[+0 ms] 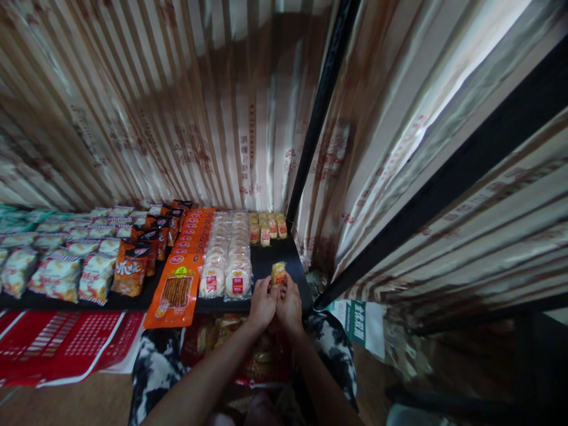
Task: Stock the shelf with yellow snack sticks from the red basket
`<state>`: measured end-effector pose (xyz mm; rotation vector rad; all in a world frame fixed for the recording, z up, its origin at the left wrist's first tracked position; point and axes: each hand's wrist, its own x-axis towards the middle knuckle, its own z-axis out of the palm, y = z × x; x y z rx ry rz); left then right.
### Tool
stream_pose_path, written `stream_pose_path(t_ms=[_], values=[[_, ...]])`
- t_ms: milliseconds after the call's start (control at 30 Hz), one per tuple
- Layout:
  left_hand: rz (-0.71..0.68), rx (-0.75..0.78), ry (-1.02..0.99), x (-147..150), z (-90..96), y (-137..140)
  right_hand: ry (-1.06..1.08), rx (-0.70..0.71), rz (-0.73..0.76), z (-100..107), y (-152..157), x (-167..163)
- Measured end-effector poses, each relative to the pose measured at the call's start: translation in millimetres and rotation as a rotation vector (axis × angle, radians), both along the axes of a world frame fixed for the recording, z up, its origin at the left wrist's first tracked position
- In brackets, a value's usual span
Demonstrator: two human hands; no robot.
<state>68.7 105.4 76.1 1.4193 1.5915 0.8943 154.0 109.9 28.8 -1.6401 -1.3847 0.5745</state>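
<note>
At right front of the shelf (266, 257), I log left hand (263, 305) and right hand (289, 302) gripping one packet (278, 273); similar packets (268, 228) sit at its rear right.

The scene was viewed by a single camera worn on the person's head, faced forward and angled down. The black shelf (264, 258) was seen from above and in front, at close range, with its front edge stretched across the lower half. The left hand (263, 303) and the right hand (289, 303) were framed near mid-width, below mid-height. The forearms (213, 370) and patterned trouser legs (332, 349) were cut off by the bottom edge, nearest the lens. The upper part was filled by the striped curtain (222, 100) behind.
</note>
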Motion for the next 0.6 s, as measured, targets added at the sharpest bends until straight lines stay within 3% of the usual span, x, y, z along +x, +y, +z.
stream_pose_path(t_ms=[600], values=[[0.024, 0.044, 0.002, 11, -9.3, 36, 0.303, 0.041, -0.037, -10, 38, -4]])
